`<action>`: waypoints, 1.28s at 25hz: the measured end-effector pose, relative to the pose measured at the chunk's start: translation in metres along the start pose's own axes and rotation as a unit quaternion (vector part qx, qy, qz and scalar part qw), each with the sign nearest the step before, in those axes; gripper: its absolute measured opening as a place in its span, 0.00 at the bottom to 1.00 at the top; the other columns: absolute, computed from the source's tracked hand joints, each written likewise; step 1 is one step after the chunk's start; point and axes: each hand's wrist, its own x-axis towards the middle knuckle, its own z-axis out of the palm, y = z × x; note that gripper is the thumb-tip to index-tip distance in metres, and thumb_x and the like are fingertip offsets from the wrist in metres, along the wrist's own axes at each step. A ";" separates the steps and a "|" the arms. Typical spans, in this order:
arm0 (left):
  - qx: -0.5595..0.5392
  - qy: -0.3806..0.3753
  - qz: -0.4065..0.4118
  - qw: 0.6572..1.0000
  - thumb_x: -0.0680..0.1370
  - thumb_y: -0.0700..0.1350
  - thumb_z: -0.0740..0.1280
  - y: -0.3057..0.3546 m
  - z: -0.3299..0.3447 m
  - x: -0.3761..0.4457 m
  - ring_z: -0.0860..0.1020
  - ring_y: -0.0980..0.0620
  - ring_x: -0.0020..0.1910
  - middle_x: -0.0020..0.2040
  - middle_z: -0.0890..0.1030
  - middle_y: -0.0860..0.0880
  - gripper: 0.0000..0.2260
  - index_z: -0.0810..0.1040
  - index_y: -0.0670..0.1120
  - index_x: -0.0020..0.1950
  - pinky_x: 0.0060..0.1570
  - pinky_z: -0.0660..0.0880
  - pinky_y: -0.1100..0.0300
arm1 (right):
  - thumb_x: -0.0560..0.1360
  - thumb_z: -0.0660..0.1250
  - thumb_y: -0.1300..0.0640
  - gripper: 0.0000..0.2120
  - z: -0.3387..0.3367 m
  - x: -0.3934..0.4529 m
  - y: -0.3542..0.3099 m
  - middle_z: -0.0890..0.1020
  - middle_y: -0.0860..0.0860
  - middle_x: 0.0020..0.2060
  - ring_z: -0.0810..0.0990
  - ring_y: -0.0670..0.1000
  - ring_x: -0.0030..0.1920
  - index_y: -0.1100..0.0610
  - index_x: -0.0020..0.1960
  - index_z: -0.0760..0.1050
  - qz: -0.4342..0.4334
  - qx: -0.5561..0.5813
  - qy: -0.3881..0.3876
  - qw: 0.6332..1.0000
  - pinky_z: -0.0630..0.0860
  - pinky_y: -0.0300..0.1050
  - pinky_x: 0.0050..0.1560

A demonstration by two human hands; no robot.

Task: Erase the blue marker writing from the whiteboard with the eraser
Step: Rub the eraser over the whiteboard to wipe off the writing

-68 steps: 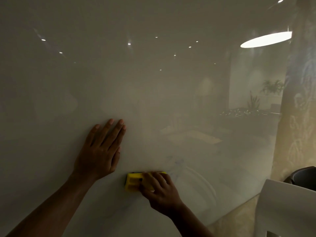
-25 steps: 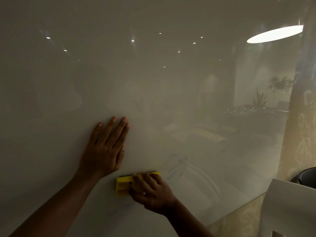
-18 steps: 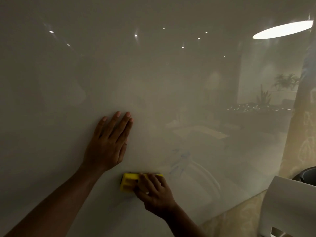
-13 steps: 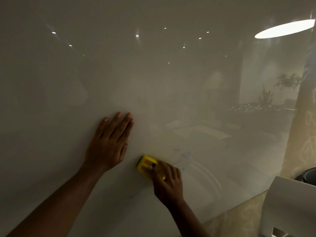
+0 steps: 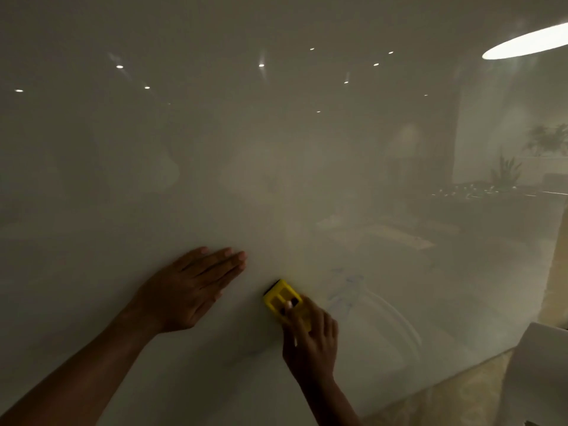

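Observation:
A large glossy whiteboard [image 5: 276, 179] fills the view. My right hand [image 5: 310, 339] presses a yellow eraser [image 5: 278, 298] against the board, tilted, with its upper left end showing above my fingers. Faint smeared blue marker traces [image 5: 350, 285] lie just right of the eraser. My left hand [image 5: 190, 290] rests flat on the board to the left of the eraser, fingers together and pointing up and right, holding nothing.
The board's lower edge [image 5: 461, 373] slants up to the right, with a patterned beige surface beyond it. A white chair back [image 5: 541, 373] stands at the lower right. Ceiling lights and plants are reflected in the board.
My right hand turned the eraser from lying level to a tilt and slid it up and to the right, toward the blue traces. My left hand stayed flat on the board.

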 end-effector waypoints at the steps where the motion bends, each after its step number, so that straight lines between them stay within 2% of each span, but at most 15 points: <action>1: 0.002 -0.003 0.000 1.000 0.83 0.48 0.60 -0.001 -0.001 -0.002 0.68 0.47 0.82 0.84 0.68 0.46 0.27 0.69 0.44 0.83 0.80 0.62 0.47 | 0.76 0.74 0.57 0.20 0.003 0.002 -0.006 0.80 0.60 0.64 0.80 0.63 0.54 0.50 0.68 0.78 0.042 0.022 -0.007 0.999 0.74 0.54 0.54; 4: 0.018 0.015 -0.065 0.998 0.83 0.49 0.59 0.004 -0.001 -0.004 0.64 0.45 0.85 0.85 0.66 0.44 0.29 0.67 0.43 0.84 0.83 0.57 0.47 | 0.78 0.71 0.54 0.19 0.024 -0.018 -0.029 0.78 0.59 0.65 0.79 0.62 0.56 0.49 0.68 0.76 0.072 0.079 -0.039 0.994 0.73 0.52 0.53; 6: 0.036 0.032 -0.124 0.991 0.84 0.50 0.58 0.006 -0.002 -0.006 0.62 0.43 0.85 0.86 0.65 0.42 0.29 0.66 0.41 0.85 0.84 0.54 0.46 | 0.78 0.69 0.56 0.19 0.040 -0.047 -0.038 0.77 0.59 0.67 0.79 0.62 0.59 0.48 0.68 0.77 -0.051 0.066 -0.054 0.995 0.74 0.53 0.55; 8: 0.037 0.038 -0.136 0.989 0.85 0.49 0.56 0.007 -0.001 -0.008 0.61 0.42 0.86 0.86 0.64 0.42 0.29 0.65 0.40 0.85 0.84 0.55 0.44 | 0.79 0.63 0.58 0.17 0.044 -0.062 -0.037 0.76 0.58 0.71 0.80 0.61 0.61 0.46 0.65 0.77 -0.223 0.027 -0.120 0.967 0.77 0.53 0.58; 10: 0.032 0.037 -0.128 0.991 0.86 0.48 0.55 0.007 0.000 -0.009 0.59 0.43 0.87 0.87 0.63 0.43 0.28 0.64 0.41 0.86 0.83 0.56 0.44 | 0.82 0.59 0.56 0.15 0.044 -0.061 -0.033 0.74 0.58 0.74 0.80 0.61 0.62 0.45 0.63 0.79 -0.315 -0.001 -0.153 0.937 0.78 0.54 0.59; 12: 0.032 0.043 -0.125 0.991 0.86 0.47 0.55 0.008 0.001 -0.009 0.58 0.43 0.87 0.87 0.63 0.43 0.27 0.64 0.41 0.86 0.83 0.58 0.43 | 0.83 0.61 0.55 0.13 0.042 -0.052 -0.030 0.73 0.58 0.74 0.80 0.61 0.63 0.45 0.63 0.80 -0.357 -0.024 -0.142 0.923 0.78 0.55 0.60; 14: 0.030 0.046 -0.128 0.990 0.86 0.47 0.55 0.008 0.002 -0.010 0.59 0.43 0.87 0.87 0.63 0.43 0.27 0.64 0.41 0.86 0.83 0.58 0.43 | 0.79 0.65 0.57 0.15 0.035 -0.035 -0.027 0.76 0.57 0.73 0.83 0.62 0.61 0.45 0.64 0.79 -0.346 -0.039 -0.111 0.931 0.79 0.55 0.59; 17: 0.031 0.045 -0.132 0.990 0.86 0.47 0.55 0.008 0.003 -0.010 0.58 0.43 0.87 0.87 0.62 0.44 0.28 0.63 0.41 0.86 0.83 0.57 0.44 | 0.71 0.76 0.61 0.23 0.022 0.005 -0.029 0.80 0.59 0.67 0.83 0.62 0.58 0.48 0.64 0.79 -0.246 -0.036 -0.044 0.968 0.78 0.54 0.56; 19: 0.034 0.047 -0.135 0.989 0.86 0.47 0.55 0.009 0.003 -0.010 0.58 0.43 0.87 0.87 0.62 0.44 0.28 0.63 0.41 0.86 0.83 0.57 0.44 | 0.73 0.78 0.59 0.26 0.018 0.023 -0.035 0.81 0.59 0.65 0.81 0.62 0.57 0.49 0.69 0.78 -0.179 -0.039 -0.011 0.983 0.74 0.53 0.54; 22: 0.038 0.051 -0.141 0.988 0.86 0.47 0.55 0.011 0.004 -0.011 0.59 0.43 0.87 0.87 0.62 0.44 0.28 0.63 0.41 0.86 0.83 0.58 0.43 | 0.80 0.72 0.54 0.19 0.019 0.029 -0.041 0.81 0.59 0.65 0.80 0.62 0.57 0.49 0.71 0.76 -0.147 -0.039 0.024 0.988 0.73 0.52 0.53; 24: 0.033 0.053 -0.142 0.988 0.85 0.47 0.55 0.012 0.005 -0.011 0.59 0.43 0.87 0.87 0.62 0.44 0.28 0.63 0.41 0.86 0.83 0.58 0.43 | 0.80 0.72 0.55 0.19 0.023 0.019 -0.042 0.80 0.59 0.67 0.79 0.62 0.58 0.49 0.71 0.77 -0.150 -0.024 0.015 0.988 0.72 0.52 0.54; 28: 0.028 0.058 -0.145 0.987 0.85 0.47 0.56 0.012 0.007 -0.011 0.60 0.43 0.87 0.87 0.62 0.44 0.29 0.63 0.42 0.87 0.81 0.60 0.41 | 0.71 0.75 0.61 0.19 0.014 -0.013 -0.021 0.79 0.58 0.67 0.83 0.62 0.58 0.49 0.61 0.84 -0.278 -0.050 -0.086 0.955 0.79 0.54 0.56; 29: 0.028 0.059 -0.144 0.987 0.84 0.47 0.57 0.013 0.007 -0.011 0.60 0.43 0.87 0.87 0.62 0.44 0.29 0.62 0.42 0.87 0.82 0.60 0.41 | 0.73 0.73 0.61 0.17 0.004 0.000 -0.011 0.79 0.58 0.67 0.84 0.63 0.57 0.50 0.60 0.85 -0.284 -0.076 -0.069 0.953 0.80 0.54 0.56; 30: 0.029 0.059 -0.140 0.988 0.84 0.47 0.57 0.012 0.006 -0.010 0.59 0.43 0.87 0.87 0.62 0.44 0.29 0.62 0.41 0.87 0.82 0.60 0.41 | 0.75 0.69 0.60 0.16 -0.005 0.021 -0.002 0.79 0.58 0.66 0.85 0.63 0.56 0.52 0.61 0.84 -0.246 -0.095 -0.032 0.964 0.80 0.53 0.55; 32: 0.033 0.055 -0.140 0.988 0.84 0.47 0.57 0.012 0.004 -0.008 0.60 0.43 0.87 0.87 0.62 0.44 0.29 0.63 0.41 0.87 0.82 0.60 0.41 | 0.78 0.66 0.55 0.17 -0.019 0.065 -0.003 0.79 0.59 0.63 0.82 0.64 0.54 0.53 0.66 0.80 -0.077 -0.090 0.058 0.991 0.75 0.53 0.53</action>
